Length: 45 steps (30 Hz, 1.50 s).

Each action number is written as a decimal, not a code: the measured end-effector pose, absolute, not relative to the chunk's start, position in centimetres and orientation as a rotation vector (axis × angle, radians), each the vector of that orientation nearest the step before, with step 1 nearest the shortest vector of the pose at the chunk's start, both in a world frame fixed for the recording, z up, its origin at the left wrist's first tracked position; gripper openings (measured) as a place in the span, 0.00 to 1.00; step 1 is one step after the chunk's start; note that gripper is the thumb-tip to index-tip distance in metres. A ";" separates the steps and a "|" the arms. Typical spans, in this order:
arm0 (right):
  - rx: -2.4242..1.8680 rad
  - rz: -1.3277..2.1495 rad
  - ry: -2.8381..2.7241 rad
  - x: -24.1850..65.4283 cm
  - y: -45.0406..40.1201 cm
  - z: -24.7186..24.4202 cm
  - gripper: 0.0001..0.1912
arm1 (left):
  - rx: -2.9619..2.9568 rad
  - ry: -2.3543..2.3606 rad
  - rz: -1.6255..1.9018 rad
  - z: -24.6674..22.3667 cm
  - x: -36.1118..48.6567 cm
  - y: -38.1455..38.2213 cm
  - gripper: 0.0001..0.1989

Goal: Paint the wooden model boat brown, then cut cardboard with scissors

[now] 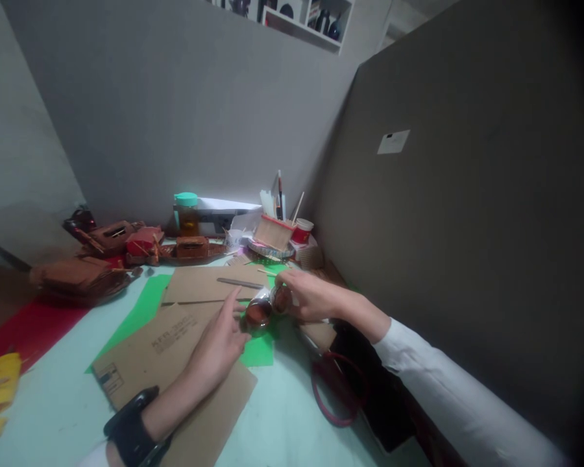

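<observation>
A small glass jar (pixel 258 314) with a brown content stands on the green sheet (pixel 257 353). Beside it, my right hand (pixel 305 297) has its fingers closed around a second small brown jar (pixel 280 299), partly hidden by them. My left hand (pixel 222 332) reaches in from the other side, fingers stretched and apart, with the tips at the first jar's rim; whether they touch it I cannot tell. A thin grey strip (pixel 240 283) lies on the cardboard (pixel 189 279) behind, and a thin pale stick (pixel 267 273) is near my right fingers.
A printed cardboard piece (pixel 141 350) lies under my left forearm. Red-handled scissors (pixel 338 415) and a dark flat object (pixel 389 415) are at right. Brown model boats (pixel 192 250), a turquoise-lidded jar (pixel 187 214) and a tool holder (pixel 273 232) line the back. Grey partitions (pixel 214 117) enclose the table.
</observation>
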State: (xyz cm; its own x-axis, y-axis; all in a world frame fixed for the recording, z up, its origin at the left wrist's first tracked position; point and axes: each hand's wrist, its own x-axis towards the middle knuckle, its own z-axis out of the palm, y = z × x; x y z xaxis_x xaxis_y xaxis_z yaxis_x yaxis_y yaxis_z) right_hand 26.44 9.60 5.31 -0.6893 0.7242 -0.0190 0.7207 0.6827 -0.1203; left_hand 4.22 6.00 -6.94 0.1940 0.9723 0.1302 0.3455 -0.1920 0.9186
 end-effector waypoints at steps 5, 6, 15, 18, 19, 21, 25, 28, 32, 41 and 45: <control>-1.129 0.249 -2.863 25.7 9.8 5.9 0.12 | 1.635 1.259 0.992 -7.1 4.3 6.0 0.42; -1.115 0.260 -2.863 25.4 9.8 6.0 0.14 | 1.627 1.259 0.987 -7.0 4.3 6.0 0.42; -1.014 0.313 -2.919 22.6 9.3 5.2 0.19 | 1.586 1.272 0.961 -6.2 4.2 5.5 0.42; -0.993 0.332 -2.928 22.8 9.5 4.5 0.18 | 1.585 1.278 0.957 -6.3 4.1 5.5 0.41; -0.992 0.337 -2.925 23.0 9.5 4.4 0.19 | 1.586 1.280 0.956 -6.4 4.1 5.5 0.41; -0.990 0.339 -2.917 23.3 9.2 4.2 0.21 | 1.587 1.280 0.952 -6.6 4.0 5.5 0.40; -0.985 0.305 -2.904 23.8 8.5 3.8 0.27 | 1.588 1.265 0.957 -6.6 3.9 5.5 0.40; -0.987 0.266 -2.902 23.7 8.3 3.6 0.26 | 1.598 1.268 0.959 -6.3 3.9 5.4 0.39; -0.947 0.248 -2.918 23.3 8.6 3.7 0.27 | 1.634 1.279 0.959 -6.2 3.9 5.4 0.39; -0.888 0.263 -3.007 22.8 9.1 4.2 0.15 | 1.653 1.322 0.941 -6.4 4.0 5.4 0.38; -0.944 0.206 -3.046 22.5 8.9 4.4 0.16 | 1.666 1.320 0.934 -5.9 4.1 5.2 0.39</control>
State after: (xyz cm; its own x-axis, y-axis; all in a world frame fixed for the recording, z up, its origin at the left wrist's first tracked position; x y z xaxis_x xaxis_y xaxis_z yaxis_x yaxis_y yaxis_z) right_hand 22.50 8.85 4.35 -0.8240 0.5594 -0.0900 0.5664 0.8172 -0.1068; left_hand 4.07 5.20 -5.95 0.1838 0.9805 0.0702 0.3920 -0.1386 0.9094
